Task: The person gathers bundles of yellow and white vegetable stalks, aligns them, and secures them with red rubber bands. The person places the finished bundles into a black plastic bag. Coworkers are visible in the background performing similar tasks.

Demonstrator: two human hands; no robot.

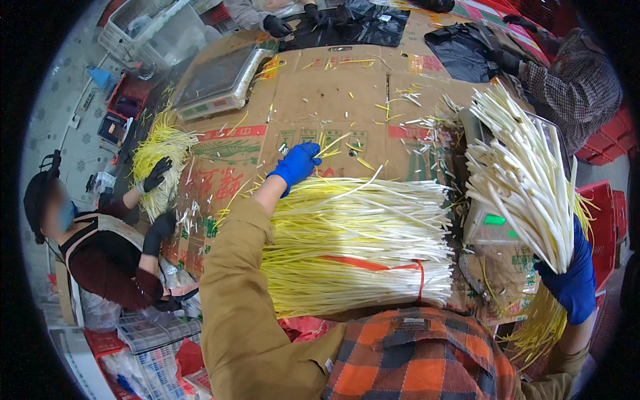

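My left hand [296, 166], in a blue glove, pinches a few loose yellow strands just beyond a wide pile of blanched chives [360, 225]. The pile lies crosswise before me, yellow leaves to the left and white stems to the right. Across its near part runs a red tie strip [380, 265]. At the right, my blue-gloved right hand [570, 280] grips a thick bundle of blanched chives [525, 180] around its middle. Its white stems fan out above a digital scale [485, 225] with a lit green display, while yellow leaves hang below my hand. Whether the stems touch the scale is unclear.
Flattened cardboard [325, 100] covers the table, scattered with trimmings. A second scale [220, 80] stands far left. On the left, a co-worker [110, 250] handles another chive pile [160, 160]. Other people handle black plastic bags [350, 25] opposite. Red crates [600, 220] stand right.
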